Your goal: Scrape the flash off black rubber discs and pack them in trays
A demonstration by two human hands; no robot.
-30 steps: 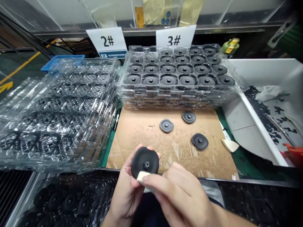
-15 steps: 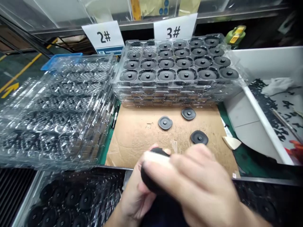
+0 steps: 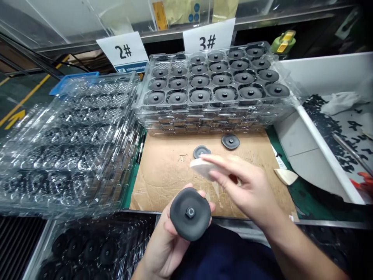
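Observation:
My left hand is closed on a black rounded-square disc, gripping it by its edge with the dished face and central stud towards me. Above and to the right, my right hand pinches a flat white pad between thumb and fingers. The pad is apart from the held disc. Just behind it a similar grey-black disc lies on the cardboard sheet, partly covered. Another disc rests further back on the cardboard.
A stack of clear trays filled with black discs stands at the back; more trays are piled left. To the right are a white bin with black scraps and a cream wedge-shaped piece. Another disc tray sits low left.
My right hand has lifted the white pad off the disc and moved it up and away. The disc in my left hand now faces me. My right hand now covers the third loose disc's spot.

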